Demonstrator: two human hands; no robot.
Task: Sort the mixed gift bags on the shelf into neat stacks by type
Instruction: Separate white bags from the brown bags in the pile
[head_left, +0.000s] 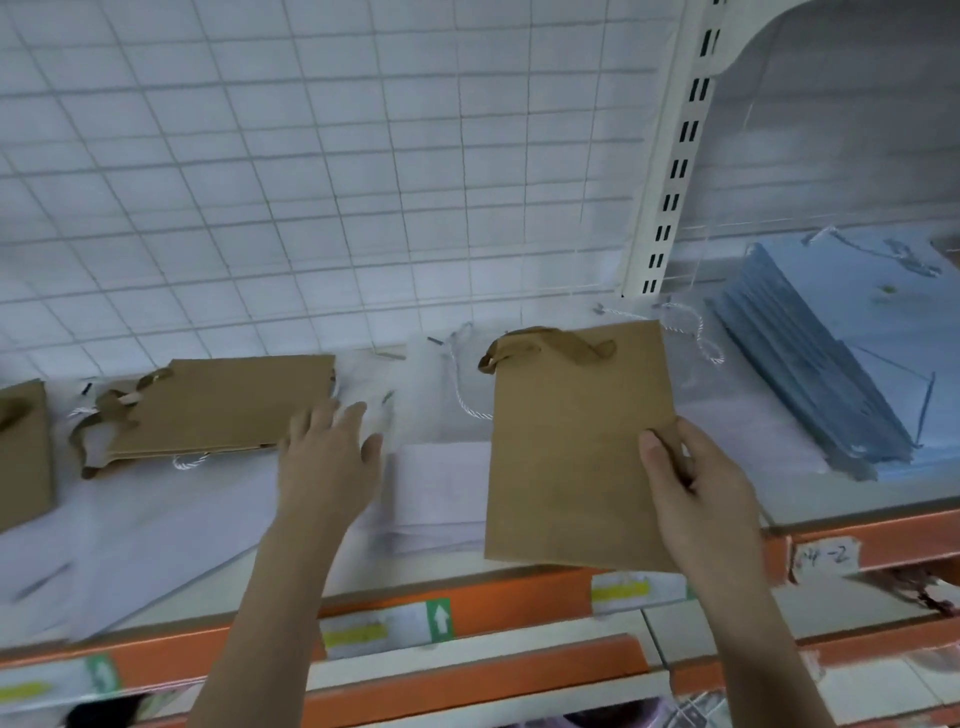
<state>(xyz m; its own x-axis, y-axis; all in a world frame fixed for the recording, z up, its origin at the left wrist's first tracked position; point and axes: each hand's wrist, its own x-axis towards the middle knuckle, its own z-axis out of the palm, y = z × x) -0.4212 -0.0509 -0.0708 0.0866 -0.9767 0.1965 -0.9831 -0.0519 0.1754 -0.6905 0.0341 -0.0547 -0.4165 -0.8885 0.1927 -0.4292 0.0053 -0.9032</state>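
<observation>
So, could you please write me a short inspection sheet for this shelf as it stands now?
Surface: shelf with orange front edge, white bags lying over it.
Job's things: held brown bag in the middle; brown stack at left; another brown bag at far left; white bags flat in the middle; blue stack at right.
Clutter: loose white cord handles behind the held bag.
Grippers: right hand grips the held brown bag's edge; left hand open, fingers by the brown stack.
Cables: nothing seen.
Surroundings: wire grid back panel; price labels on the edge.
</observation>
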